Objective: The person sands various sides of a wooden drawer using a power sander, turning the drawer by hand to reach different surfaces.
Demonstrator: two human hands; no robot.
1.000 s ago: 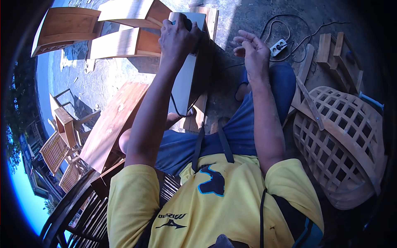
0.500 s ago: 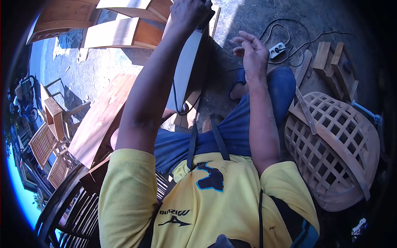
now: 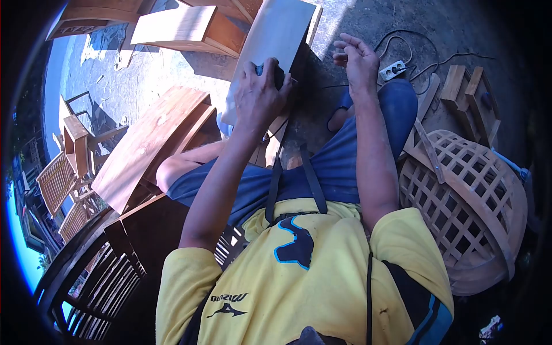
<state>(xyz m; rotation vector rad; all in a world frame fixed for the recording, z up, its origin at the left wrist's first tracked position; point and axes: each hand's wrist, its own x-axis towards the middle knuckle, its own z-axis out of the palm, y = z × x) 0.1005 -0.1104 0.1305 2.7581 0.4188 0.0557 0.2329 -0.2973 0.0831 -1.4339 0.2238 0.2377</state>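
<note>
- Currently looks like surface work: left hand (image 3: 257, 96) wrapped round a dark handheld tool (image 3: 279, 76), mostly hidden, on the near half of the pale board (image 3: 277, 31).
- Right hand (image 3: 360, 62): loose, fingers part-curled, nothing visible in it, near the power strip (image 3: 393, 70).
- Further strokes would call for tool flat, pressure even.

latticed woodwork (image 3: 460, 197) over at 3 o'clock | slatted furniture (image 3: 56, 183) off at 9 | wooden box (image 3: 172, 26) up at 11
</note>
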